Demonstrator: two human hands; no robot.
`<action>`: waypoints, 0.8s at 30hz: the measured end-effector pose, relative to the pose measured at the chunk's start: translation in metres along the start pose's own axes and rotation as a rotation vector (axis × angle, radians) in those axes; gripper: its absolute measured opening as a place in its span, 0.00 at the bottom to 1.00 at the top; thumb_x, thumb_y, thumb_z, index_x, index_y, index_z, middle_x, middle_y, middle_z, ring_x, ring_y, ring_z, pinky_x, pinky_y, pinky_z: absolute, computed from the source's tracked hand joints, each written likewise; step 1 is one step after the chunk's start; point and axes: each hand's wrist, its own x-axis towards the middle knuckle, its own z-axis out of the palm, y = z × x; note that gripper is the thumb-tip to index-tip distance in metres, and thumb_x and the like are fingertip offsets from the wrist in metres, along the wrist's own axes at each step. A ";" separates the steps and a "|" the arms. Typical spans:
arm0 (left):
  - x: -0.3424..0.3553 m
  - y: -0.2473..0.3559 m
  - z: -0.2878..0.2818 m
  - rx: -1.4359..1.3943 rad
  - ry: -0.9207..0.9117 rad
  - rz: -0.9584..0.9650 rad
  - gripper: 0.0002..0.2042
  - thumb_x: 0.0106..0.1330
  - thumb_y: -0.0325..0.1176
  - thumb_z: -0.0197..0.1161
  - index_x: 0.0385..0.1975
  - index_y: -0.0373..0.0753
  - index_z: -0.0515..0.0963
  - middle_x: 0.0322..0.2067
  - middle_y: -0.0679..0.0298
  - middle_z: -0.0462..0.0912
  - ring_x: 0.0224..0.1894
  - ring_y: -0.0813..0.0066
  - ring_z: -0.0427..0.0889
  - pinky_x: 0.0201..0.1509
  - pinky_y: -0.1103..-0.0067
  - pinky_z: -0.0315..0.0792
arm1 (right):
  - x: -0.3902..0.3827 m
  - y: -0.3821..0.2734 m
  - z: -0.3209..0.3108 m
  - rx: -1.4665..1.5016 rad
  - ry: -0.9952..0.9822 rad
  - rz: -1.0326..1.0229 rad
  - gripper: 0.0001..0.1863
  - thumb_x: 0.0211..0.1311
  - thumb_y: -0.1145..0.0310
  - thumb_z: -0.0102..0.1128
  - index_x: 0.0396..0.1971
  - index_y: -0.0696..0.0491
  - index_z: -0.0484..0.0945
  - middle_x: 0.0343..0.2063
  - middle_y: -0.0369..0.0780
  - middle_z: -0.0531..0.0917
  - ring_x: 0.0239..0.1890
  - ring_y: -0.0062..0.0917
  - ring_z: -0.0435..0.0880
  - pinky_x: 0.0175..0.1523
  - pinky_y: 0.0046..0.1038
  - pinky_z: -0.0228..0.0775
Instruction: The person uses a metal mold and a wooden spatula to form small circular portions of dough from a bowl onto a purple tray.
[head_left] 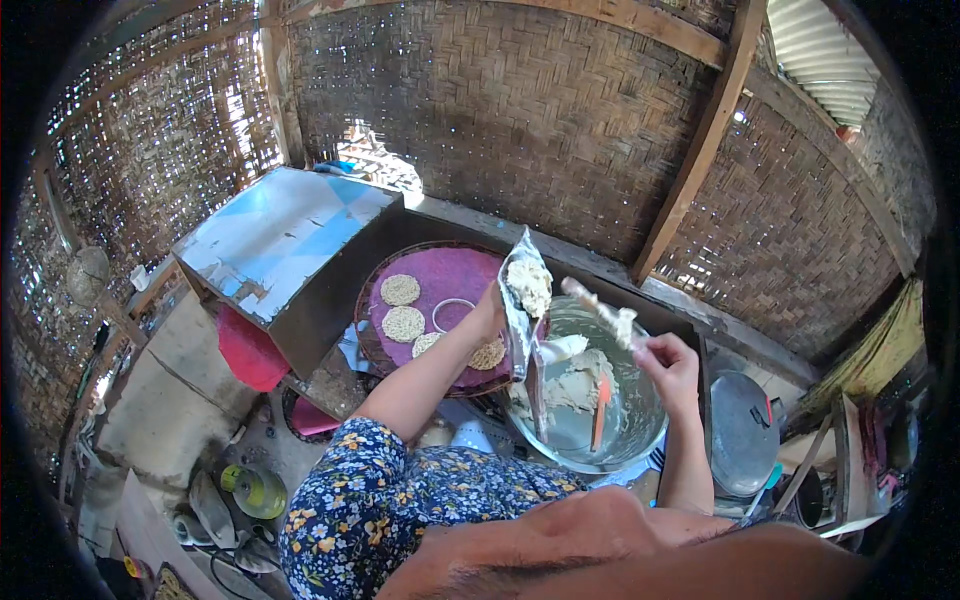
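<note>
My left hand (pixel 488 312) grips an open clear plastic bag (pixel 517 345), its mouth spread and a lump of pale dough (pixel 529 284) inside. To the right, my right hand (pixel 672 362) pinches a flat, dough-smeared spatula (pixel 598 308), whose far end points toward the bag. Below both hands stands a wide metal basin (pixel 650 425) with more pale, sticky dough (pixel 572 388) on its bottom and wall. An orange-handled tool (pixel 600 412) leans in that dough. Left of the bag, a round tray with purple cloth (pixel 440 268) carries several flat dough discs (pixel 403 324) and a white ring (pixel 453 313).
A box with a peeling blue-and-white top (pixel 290 225) stands left of the tray. A lidded metal pot (pixel 742 432) sits right of the basin. Lower left are a green gas cylinder (pixel 254 490) and a red cloth (pixel 248 352). Woven bamboo walls (pixel 500 110) enclose the space.
</note>
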 end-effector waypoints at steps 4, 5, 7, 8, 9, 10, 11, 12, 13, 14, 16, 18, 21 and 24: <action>0.000 0.002 0.033 0.204 0.058 -0.024 0.16 0.58 0.27 0.51 0.48 0.35 0.65 0.39 0.64 0.74 0.44 0.77 0.71 0.45 0.79 0.68 | 0.018 -0.001 0.032 -0.402 0.379 -0.349 0.11 0.41 0.68 0.65 0.25 0.57 0.77 0.16 0.37 0.76 0.17 0.18 0.74 0.24 0.20 0.65; 0.005 -0.009 0.028 0.232 0.035 0.028 0.16 0.58 0.27 0.51 0.47 0.35 0.66 0.39 0.64 0.74 0.43 0.77 0.72 0.45 0.79 0.68 | 0.019 -0.001 0.040 -0.434 0.389 -0.397 0.11 0.40 0.68 0.65 0.24 0.56 0.77 0.17 0.39 0.77 0.17 0.24 0.75 0.24 0.23 0.66; 0.012 -0.021 0.014 0.262 0.009 0.085 0.15 0.58 0.27 0.51 0.46 0.36 0.67 0.39 0.65 0.74 0.41 0.77 0.73 0.44 0.78 0.69 | 0.010 -0.004 0.043 -0.543 0.353 -0.510 0.10 0.40 0.68 0.65 0.23 0.57 0.76 0.17 0.39 0.77 0.17 0.26 0.75 0.23 0.23 0.66; 0.012 -0.018 0.007 0.435 -0.016 0.088 0.15 0.57 0.27 0.52 0.45 0.36 0.67 0.39 0.65 0.74 0.41 0.77 0.73 0.44 0.78 0.69 | 0.004 -0.002 0.044 -0.567 0.334 -0.551 0.10 0.40 0.68 0.65 0.22 0.57 0.76 0.17 0.40 0.77 0.16 0.27 0.75 0.23 0.24 0.66; 0.013 -0.017 0.001 0.608 -0.040 0.092 0.14 0.57 0.27 0.53 0.44 0.36 0.68 0.39 0.65 0.74 0.40 0.77 0.73 0.43 0.78 0.69 | -0.001 0.000 0.044 -0.542 0.297 -0.553 0.10 0.40 0.69 0.66 0.22 0.57 0.76 0.17 0.38 0.77 0.17 0.22 0.75 0.23 0.21 0.67; 0.013 -0.019 -0.002 0.611 -0.042 0.091 0.14 0.57 0.27 0.53 0.44 0.36 0.68 0.39 0.65 0.74 0.40 0.77 0.73 0.43 0.78 0.69 | -0.006 0.003 0.043 -0.540 0.301 -0.552 0.10 0.40 0.69 0.66 0.22 0.57 0.76 0.17 0.38 0.77 0.17 0.22 0.75 0.23 0.21 0.67; 0.013 -0.022 -0.005 0.440 0.068 0.037 0.14 0.56 0.31 0.54 0.42 0.37 0.70 0.37 0.66 0.75 0.38 0.78 0.73 0.42 0.79 0.69 | -0.011 0.007 0.041 -0.321 0.180 -0.406 0.10 0.41 0.69 0.66 0.23 0.58 0.76 0.18 0.37 0.78 0.18 0.19 0.76 0.25 0.19 0.67; 0.014 -0.025 -0.009 0.269 0.178 -0.016 0.14 0.55 0.34 0.55 0.40 0.37 0.72 0.36 0.66 0.76 0.36 0.78 0.73 0.40 0.79 0.68 | -0.012 0.009 0.038 -0.103 0.059 -0.259 0.10 0.42 0.69 0.66 0.23 0.58 0.76 0.18 0.36 0.78 0.20 0.16 0.76 0.26 0.17 0.67; 0.016 -0.023 -0.006 0.361 0.136 -0.026 0.14 0.58 0.34 0.51 0.41 0.36 0.72 0.37 0.66 0.76 0.37 0.76 0.74 0.41 0.78 0.68 | -0.011 0.013 0.031 -0.091 0.000 -0.191 0.10 0.43 0.69 0.66 0.25 0.59 0.77 0.19 0.36 0.79 0.22 0.12 0.75 0.28 0.16 0.67; 0.017 -0.025 0.001 0.360 0.130 -0.033 0.14 0.58 0.34 0.51 0.41 0.36 0.72 0.37 0.66 0.76 0.37 0.76 0.74 0.41 0.78 0.68 | -0.005 0.012 0.029 -0.057 0.053 -0.147 0.11 0.44 0.68 0.65 0.25 0.59 0.77 0.20 0.37 0.79 0.22 0.14 0.76 0.28 0.17 0.68; 0.018 -0.027 0.018 0.207 0.017 0.067 0.14 0.60 0.33 0.47 0.43 0.34 0.70 0.37 0.64 0.75 0.39 0.74 0.75 0.43 0.77 0.69 | 0.017 0.018 0.028 -0.160 0.261 -0.198 0.12 0.44 0.66 0.65 0.26 0.58 0.77 0.21 0.39 0.80 0.22 0.16 0.77 0.28 0.18 0.68; 0.022 -0.036 0.013 0.396 -0.022 0.056 0.15 0.55 0.30 0.55 0.43 0.34 0.70 0.40 0.62 0.75 0.43 0.74 0.73 0.48 0.77 0.66 | 0.019 0.011 0.033 -0.373 0.325 -0.133 0.12 0.44 0.65 0.65 0.25 0.58 0.77 0.20 0.40 0.79 0.21 0.18 0.77 0.27 0.19 0.67; 0.029 -0.048 -0.004 0.524 -0.004 0.077 0.14 0.53 0.28 0.57 0.41 0.35 0.71 0.41 0.61 0.75 0.43 0.74 0.73 0.49 0.76 0.66 | 0.014 0.018 0.043 -0.496 0.282 -0.433 0.12 0.43 0.67 0.65 0.25 0.59 0.76 0.16 0.39 0.76 0.18 0.17 0.75 0.24 0.20 0.65; 0.028 -0.044 -0.025 0.426 0.048 0.006 0.07 0.57 0.31 0.53 0.34 0.38 0.73 0.33 0.61 0.76 0.34 0.74 0.76 0.36 0.77 0.72 | -0.006 0.015 0.035 -0.264 -0.003 -0.169 0.11 0.43 0.69 0.64 0.26 0.59 0.76 0.17 0.37 0.77 0.19 0.14 0.74 0.25 0.18 0.65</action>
